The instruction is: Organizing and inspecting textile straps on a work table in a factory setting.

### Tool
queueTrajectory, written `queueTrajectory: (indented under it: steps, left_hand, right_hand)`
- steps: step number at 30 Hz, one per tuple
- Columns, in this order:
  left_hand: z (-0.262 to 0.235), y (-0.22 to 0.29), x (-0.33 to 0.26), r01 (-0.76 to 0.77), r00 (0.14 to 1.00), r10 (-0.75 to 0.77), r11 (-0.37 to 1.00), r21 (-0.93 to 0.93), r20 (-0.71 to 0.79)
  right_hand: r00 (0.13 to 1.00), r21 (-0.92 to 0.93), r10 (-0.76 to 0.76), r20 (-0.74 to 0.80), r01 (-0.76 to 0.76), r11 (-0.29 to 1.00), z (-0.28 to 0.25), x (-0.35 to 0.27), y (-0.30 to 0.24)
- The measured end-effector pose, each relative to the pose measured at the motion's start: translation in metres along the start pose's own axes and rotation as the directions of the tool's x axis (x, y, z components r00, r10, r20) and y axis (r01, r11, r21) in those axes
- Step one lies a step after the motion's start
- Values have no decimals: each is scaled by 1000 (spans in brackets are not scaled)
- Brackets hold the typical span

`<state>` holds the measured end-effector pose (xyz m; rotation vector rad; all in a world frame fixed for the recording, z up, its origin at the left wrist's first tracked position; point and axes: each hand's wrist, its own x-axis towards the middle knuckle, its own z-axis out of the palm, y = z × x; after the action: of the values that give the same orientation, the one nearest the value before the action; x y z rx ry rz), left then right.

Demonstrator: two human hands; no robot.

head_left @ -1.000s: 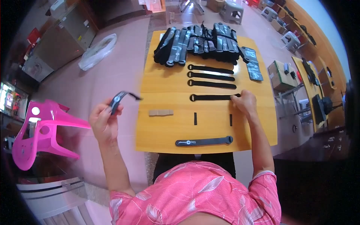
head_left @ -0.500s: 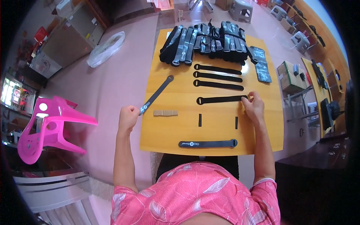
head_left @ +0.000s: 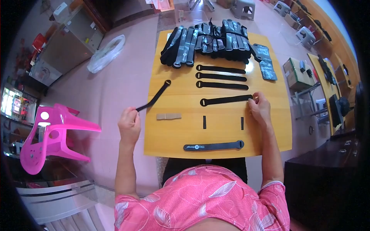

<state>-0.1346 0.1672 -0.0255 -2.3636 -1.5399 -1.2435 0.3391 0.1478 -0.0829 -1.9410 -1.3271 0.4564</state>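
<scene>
My left hand [head_left: 129, 124] hangs just off the left edge of the yellow table [head_left: 266, 138] and grips one end of a black strap [head_left: 155, 96], which stretches up and right over the tabletop. My right hand [head_left: 260, 109] rests on the table with its fingertips on the right end of another black strap [head_left: 225, 101] lying flat. Three more straps [head_left: 221, 77] lie in a row above it. A longer strap [head_left: 213, 146] lies near the front edge. Two short black marks [head_left: 204, 122] and a small tan piece [head_left: 169, 116] sit between.
A heap of black straps [head_left: 210, 42] fills the table's far edge, with a dark packet [head_left: 266, 65] at its right. A pink plastic stool [head_left: 50, 134] lies on its side at left. A white bag [head_left: 106, 52] lies on the floor. Cardboard box [head_left: 298, 71] stands right.
My left hand swung in from the left toward the table edge, and its strap went from bunched to stretched out over the tabletop. My right hand stayed on the flat strap's end.
</scene>
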Motion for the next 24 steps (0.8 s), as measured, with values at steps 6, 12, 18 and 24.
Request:
queueTrajectory:
  steps: [6, 12, 18, 24]
  left_hand:
    - [22, -3, -15, 65, 994, -60, 997, -47, 96]
    - [45, -5, -2, 193, 968, -168, 973, -127, 186]
    - [26, 32, -1, 273, 953, -261, 960, -63, 157]
    - [12, 111, -50, 113, 937, 18, 929, -352, 349]
  right_hand:
    - [988, 129, 140, 72, -148, 981, -15, -11, -33]
    - [984, 332, 157, 80, -174, 927, -25, -20, -34]
    - [993, 216, -117, -1, 114, 970, -47, -76, -60]
    - [853, -64, -470, 227, 494, 867, -51, -129, -90]
